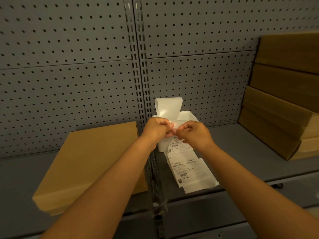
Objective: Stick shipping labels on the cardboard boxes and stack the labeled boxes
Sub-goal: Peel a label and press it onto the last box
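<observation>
A strip of printed shipping labels [188, 168] hangs from a white plastic bin [187, 116] and lies on the grey shelf. Its glossy backing paper [168, 107] curls up above my hands. My left hand [156, 129] pinches the strip at the bin's front edge. My right hand [195, 133] pinches the same strip right beside it, fingertips nearly touching. A flat plain cardboard box [89, 166] lies on the shelf to the left, below my left forearm, with no label on its visible top.
Several cardboard boxes [283, 104] are stacked at the right end of the grey shelf [241, 152]. A grey pegboard wall [69, 66] with a slotted upright [138, 66] closes off the back. The shelf's front edge runs below the label strip.
</observation>
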{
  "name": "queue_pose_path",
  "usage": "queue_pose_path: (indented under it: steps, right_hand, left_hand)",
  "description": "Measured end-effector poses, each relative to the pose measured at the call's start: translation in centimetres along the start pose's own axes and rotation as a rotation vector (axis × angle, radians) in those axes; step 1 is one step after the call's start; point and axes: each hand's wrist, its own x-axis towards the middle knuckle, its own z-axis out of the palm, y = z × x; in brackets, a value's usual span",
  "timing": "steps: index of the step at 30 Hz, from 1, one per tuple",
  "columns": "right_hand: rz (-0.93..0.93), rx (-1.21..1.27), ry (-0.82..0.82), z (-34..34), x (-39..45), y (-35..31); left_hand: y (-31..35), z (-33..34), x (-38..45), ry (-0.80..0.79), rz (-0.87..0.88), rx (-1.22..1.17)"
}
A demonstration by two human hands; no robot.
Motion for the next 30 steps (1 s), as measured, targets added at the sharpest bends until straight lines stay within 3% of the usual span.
queue_pose_path:
  steps: [30]
  right_hand:
    - [0.102, 0.135, -0.049, -0.24, 0.04, 0.00]
  left_hand:
    - [0.47, -0.47, -0.99, -0.038, -0.040, -0.108]
